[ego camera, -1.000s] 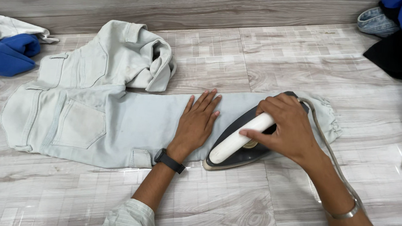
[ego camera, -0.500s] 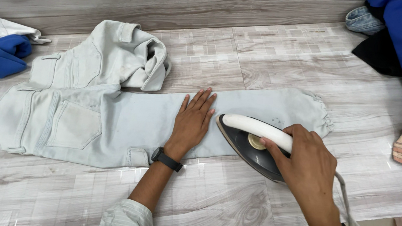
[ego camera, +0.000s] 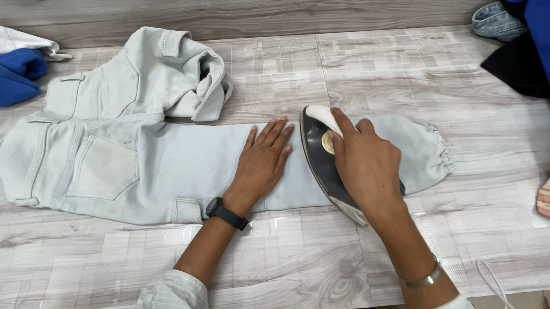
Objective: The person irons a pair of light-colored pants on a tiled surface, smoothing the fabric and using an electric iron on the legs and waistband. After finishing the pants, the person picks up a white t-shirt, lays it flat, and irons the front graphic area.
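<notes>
- Since the earlier frame, iron (ego camera: 331,163) is swinging leftward along the trouser leg, right hand (ego camera: 365,163) gripping its handle.
- Left hand (ego camera: 262,163) is lying open, flattening jeans (ego camera: 153,163) at mid-table (ego camera: 317,279) against wrinkling.

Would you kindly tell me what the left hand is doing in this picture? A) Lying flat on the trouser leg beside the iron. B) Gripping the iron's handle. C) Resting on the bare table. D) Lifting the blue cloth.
A: the left hand lies palm-down, fingers spread, on the pale trouser leg, beside the iron, which the right hand grips.
</notes>
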